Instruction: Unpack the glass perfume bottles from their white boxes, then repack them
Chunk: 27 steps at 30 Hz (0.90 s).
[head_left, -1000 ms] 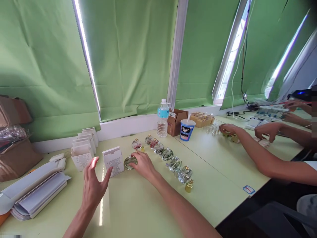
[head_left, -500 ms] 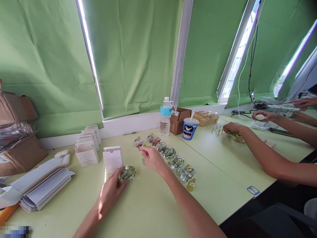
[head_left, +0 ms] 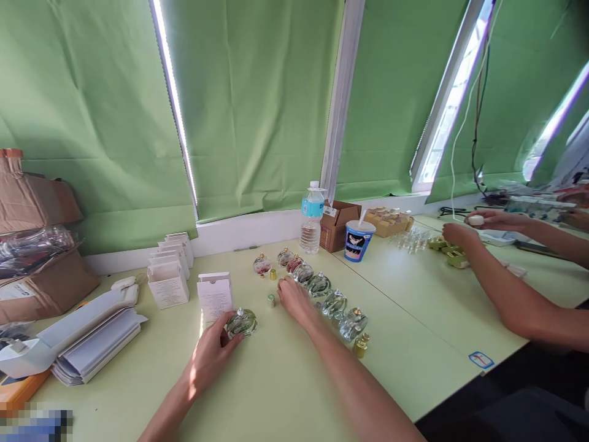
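My left hand grips a round green-tinted glass perfume bottle that rests on the pale green table. My right hand lies palm down just right of a small gold cap, fingers together, holding nothing that I can see. A second gold cap sits farther back. A diagonal row of several glass perfume bottles runs beside my right hand. An open white carton stands just behind the held bottle.
A row of white cartons and a stack of flat cartons lie to the left. A water bottle, a paper cup and a small cardboard box stand at the back. Another person's hands work at the right.
My left hand came down and took hold of the bottle that my right hand had been touching. My right hand let go and moved right, toward the small gold cap.
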### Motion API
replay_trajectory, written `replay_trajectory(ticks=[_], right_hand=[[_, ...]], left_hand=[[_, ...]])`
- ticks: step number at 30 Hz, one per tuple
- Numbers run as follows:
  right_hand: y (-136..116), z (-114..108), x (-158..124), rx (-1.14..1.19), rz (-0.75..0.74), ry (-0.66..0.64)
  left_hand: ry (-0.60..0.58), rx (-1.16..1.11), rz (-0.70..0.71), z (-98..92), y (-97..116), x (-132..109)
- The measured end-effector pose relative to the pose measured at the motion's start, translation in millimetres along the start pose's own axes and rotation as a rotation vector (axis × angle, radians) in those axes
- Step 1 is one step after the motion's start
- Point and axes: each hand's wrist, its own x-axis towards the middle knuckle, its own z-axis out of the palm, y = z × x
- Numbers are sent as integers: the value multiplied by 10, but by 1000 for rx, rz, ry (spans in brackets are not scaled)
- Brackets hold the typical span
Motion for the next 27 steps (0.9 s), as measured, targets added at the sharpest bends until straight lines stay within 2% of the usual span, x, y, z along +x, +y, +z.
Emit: replay_trajectory(ticks=[5,10,13,19,27], right_hand=[[-266,-185,-48,142,-133,16],[-744,-305,-317,424,-415,51],[-897,-312,-442,410,-488,39],[-882,-231,-469,273,-555,-50],[-877,-195,-448,291,-509,-19]], left_hand=[[21,-8,4,3,-11,-2],[36,-18,22,-2,-4,-8],[45,-1,26,-6,13,-10],[46,16,33,-13,50,-14],[43,14,16,-30,77,-29]])
